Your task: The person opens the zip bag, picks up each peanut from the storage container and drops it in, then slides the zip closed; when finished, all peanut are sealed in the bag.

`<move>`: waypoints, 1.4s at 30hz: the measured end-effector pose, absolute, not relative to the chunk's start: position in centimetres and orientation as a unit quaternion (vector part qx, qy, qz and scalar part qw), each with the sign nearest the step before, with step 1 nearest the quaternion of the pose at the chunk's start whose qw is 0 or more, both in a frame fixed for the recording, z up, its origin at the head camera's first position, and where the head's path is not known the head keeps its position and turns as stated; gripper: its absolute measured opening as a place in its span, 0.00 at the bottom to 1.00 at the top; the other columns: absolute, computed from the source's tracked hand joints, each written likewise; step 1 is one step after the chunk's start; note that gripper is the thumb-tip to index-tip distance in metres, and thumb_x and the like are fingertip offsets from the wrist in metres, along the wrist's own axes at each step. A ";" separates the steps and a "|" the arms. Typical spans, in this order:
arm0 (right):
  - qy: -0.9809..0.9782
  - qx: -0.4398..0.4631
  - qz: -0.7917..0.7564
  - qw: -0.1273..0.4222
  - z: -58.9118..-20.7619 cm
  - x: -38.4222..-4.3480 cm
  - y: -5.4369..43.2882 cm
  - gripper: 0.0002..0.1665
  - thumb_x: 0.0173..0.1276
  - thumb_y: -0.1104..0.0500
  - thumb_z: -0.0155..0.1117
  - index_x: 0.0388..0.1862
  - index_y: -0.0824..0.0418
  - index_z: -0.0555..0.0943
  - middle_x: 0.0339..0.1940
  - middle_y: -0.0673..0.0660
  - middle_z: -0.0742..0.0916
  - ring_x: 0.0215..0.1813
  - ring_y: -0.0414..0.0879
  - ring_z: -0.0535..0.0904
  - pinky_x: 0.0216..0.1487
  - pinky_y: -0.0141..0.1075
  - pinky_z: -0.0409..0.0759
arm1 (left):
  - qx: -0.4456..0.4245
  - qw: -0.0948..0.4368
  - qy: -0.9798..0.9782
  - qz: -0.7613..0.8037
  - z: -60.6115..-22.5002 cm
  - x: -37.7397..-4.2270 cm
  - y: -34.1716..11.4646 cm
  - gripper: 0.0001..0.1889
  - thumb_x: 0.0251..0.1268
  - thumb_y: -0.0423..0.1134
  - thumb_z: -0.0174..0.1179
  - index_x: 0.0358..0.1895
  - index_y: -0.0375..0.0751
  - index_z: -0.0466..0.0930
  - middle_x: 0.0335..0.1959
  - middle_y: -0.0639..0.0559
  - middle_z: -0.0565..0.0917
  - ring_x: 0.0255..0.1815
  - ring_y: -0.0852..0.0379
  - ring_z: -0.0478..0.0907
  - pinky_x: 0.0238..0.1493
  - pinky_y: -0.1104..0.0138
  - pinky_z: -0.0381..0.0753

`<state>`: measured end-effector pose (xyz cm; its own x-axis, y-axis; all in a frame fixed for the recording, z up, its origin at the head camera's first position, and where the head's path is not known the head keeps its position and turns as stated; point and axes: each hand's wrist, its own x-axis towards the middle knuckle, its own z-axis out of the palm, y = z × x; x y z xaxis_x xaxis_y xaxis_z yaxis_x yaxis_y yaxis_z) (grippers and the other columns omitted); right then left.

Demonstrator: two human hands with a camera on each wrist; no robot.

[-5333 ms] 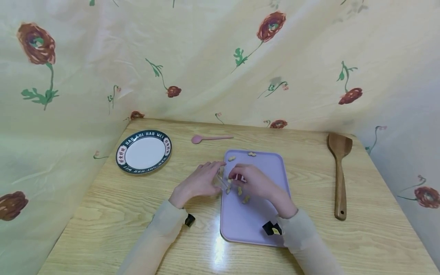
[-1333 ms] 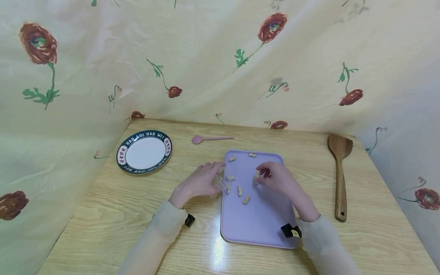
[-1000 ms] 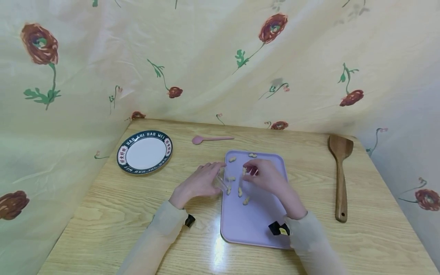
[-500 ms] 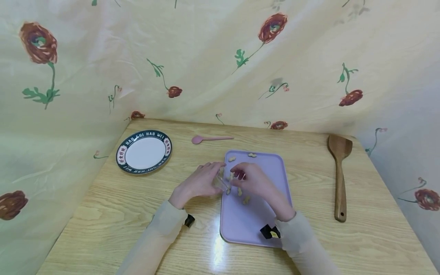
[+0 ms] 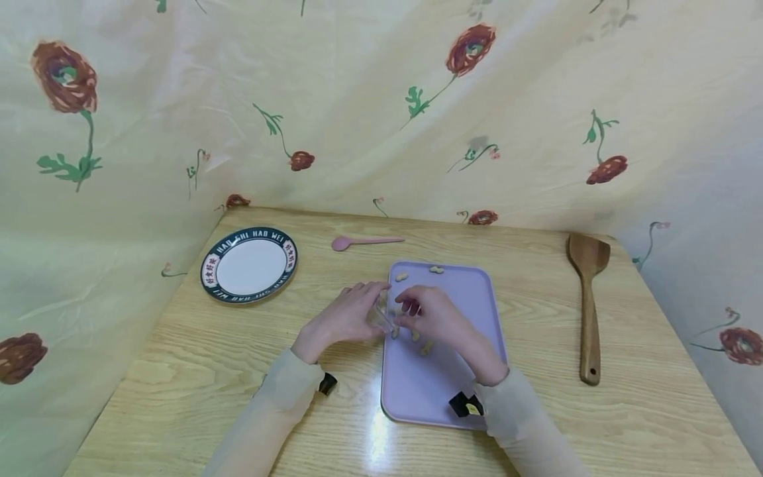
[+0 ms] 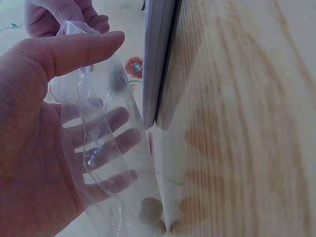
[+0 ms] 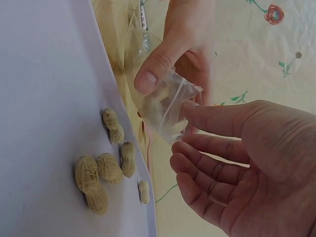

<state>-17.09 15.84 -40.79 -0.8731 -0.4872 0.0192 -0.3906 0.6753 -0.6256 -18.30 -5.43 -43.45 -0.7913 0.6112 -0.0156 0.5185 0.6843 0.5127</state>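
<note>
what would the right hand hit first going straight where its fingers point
Likely the clear plastic bag held by the left hand; whether the right hand already touches it is unclear.

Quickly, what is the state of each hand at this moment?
Left hand: holding the thin, clear plastic bag.
Right hand: curled at the bag; whether it pinches anything cannot be told.

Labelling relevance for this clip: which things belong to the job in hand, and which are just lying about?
In the job, it seems:
clear bag, held in the left hand
peanuts
purple tray under them
right hand, at the bag's mouth

Lying about, untouched:
plate
pink spoon
wooden spatula
</note>
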 end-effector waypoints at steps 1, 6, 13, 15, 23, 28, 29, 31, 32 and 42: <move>0.912 -0.242 -0.322 0.075 -40.8 -17.1 15.8 0.17 0.61 0.62 0.75 0.47 0.67 0.85 0.32 0.51 0.85 0.33 0.40 0.78 0.35 0.34 0.79 | 0.309 0.093 0.913 0.250 -43.4 -18.3 -5.4 0.44 0.56 0.46 0.70 0.75 0.42 0.59 0.71 0.47 0.70 0.69 0.46 0.66 0.70 0.47 0.60; 0.912 -0.244 -0.322 0.073 -40.7 -16.9 15.8 0.17 0.61 0.62 0.75 0.47 0.68 0.85 0.31 0.50 0.85 0.33 0.40 0.78 0.34 0.34 0.79 | 0.309 0.094 0.913 0.249 -43.4 -18.3 -5.4 0.44 0.56 0.46 0.71 0.75 0.43 0.59 0.70 0.47 0.70 0.69 0.46 0.67 0.70 0.47 0.61; 0.911 -0.251 -0.321 0.072 -40.6 -16.9 15.8 0.16 0.61 0.63 0.74 0.47 0.68 0.84 0.31 0.50 0.85 0.33 0.40 0.78 0.35 0.34 0.79 | 0.308 0.098 0.913 0.251 -43.4 -18.3 -5.4 0.44 0.57 0.46 0.71 0.76 0.42 0.59 0.71 0.47 0.70 0.69 0.46 0.66 0.70 0.47 0.60; 0.909 -0.253 -0.322 0.072 -40.6 -16.9 15.8 0.16 0.62 0.63 0.74 0.47 0.68 0.84 0.31 0.50 0.85 0.33 0.40 0.78 0.35 0.33 0.79 | 0.307 0.099 0.913 0.250 -43.5 -18.3 -5.4 0.44 0.57 0.46 0.71 0.76 0.42 0.59 0.71 0.48 0.70 0.69 0.46 0.66 0.70 0.47 0.60; 0.909 -0.253 -0.325 0.069 -40.6 -16.9 15.9 0.16 0.62 0.62 0.74 0.47 0.68 0.84 0.32 0.50 0.85 0.33 0.40 0.78 0.35 0.34 0.79 | 0.306 0.099 0.913 0.249 -43.5 -18.3 -5.4 0.45 0.57 0.47 0.71 0.76 0.42 0.58 0.72 0.48 0.69 0.70 0.46 0.65 0.71 0.47 0.59; 0.913 -0.242 -0.322 0.061 -40.5 -17.0 16.1 0.16 0.62 0.62 0.74 0.47 0.67 0.85 0.32 0.50 0.85 0.34 0.41 0.78 0.36 0.35 0.79 | 0.307 0.098 0.912 0.253 -43.5 -18.3 -5.5 0.45 0.57 0.47 0.71 0.76 0.42 0.58 0.71 0.47 0.70 0.70 0.46 0.65 0.71 0.47 0.59; 0.913 -0.240 -0.324 0.060 -40.5 -17.0 16.2 0.16 0.62 0.62 0.74 0.47 0.68 0.84 0.33 0.51 0.85 0.34 0.41 0.78 0.36 0.36 0.79 | 0.307 0.097 0.912 0.253 -43.5 -18.3 -5.5 0.45 0.57 0.47 0.71 0.76 0.42 0.58 0.71 0.47 0.70 0.70 0.46 0.65 0.71 0.47 0.59; 0.914 -0.240 -0.323 0.054 -40.5 -17.1 16.4 0.16 0.62 0.62 0.73 0.47 0.68 0.84 0.32 0.51 0.85 0.34 0.42 0.78 0.37 0.36 0.79 | 0.307 0.096 0.912 0.254 -43.6 -18.3 -5.5 0.45 0.57 0.47 0.71 0.76 0.42 0.58 0.70 0.47 0.70 0.70 0.46 0.65 0.71 0.47 0.59; 0.914 -0.241 -0.322 0.050 -40.4 -17.1 16.6 0.16 0.63 0.62 0.73 0.47 0.69 0.84 0.32 0.52 0.85 0.34 0.43 0.78 0.37 0.37 0.79 | 0.307 0.096 0.912 0.254 -43.6 -18.3 -5.5 0.45 0.56 0.47 0.71 0.76 0.42 0.58 0.70 0.47 0.70 0.70 0.46 0.66 0.71 0.47 0.59; 0.920 -0.223 -0.323 0.005 -40.7 -18.3 20.4 0.15 0.61 0.65 0.74 0.45 0.72 0.84 0.32 0.56 0.85 0.33 0.47 0.79 0.34 0.36 0.79 | 0.305 0.095 0.912 0.256 -43.6 -18.4 -5.6 0.45 0.56 0.46 0.71 0.76 0.43 0.58 0.72 0.47 0.69 0.71 0.45 0.65 0.71 0.47 0.59</move>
